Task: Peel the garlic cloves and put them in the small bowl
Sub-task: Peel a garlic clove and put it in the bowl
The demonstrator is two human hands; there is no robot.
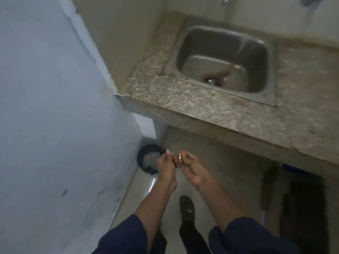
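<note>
My hands are held low and close together above the floor, in front of the counter. My right hand (192, 170) is cupped, palm up, with small pinkish garlic skins (179, 158) at its fingertips. My left hand (166, 167) is next to it, fingers curled toward the skins; blur hides whether it holds any. Just left of my hands, a dark round bin (146, 160) with pale scraps inside stands on the floor. No bowl or whole clove is in view.
A speckled stone counter (183, 99) with a steel sink (220, 59) runs across the top right. On the left, a pale blue wall (55, 107) stands close. My foot (187, 208) is on the light floor, and dark objects sit under the counter (300, 202).
</note>
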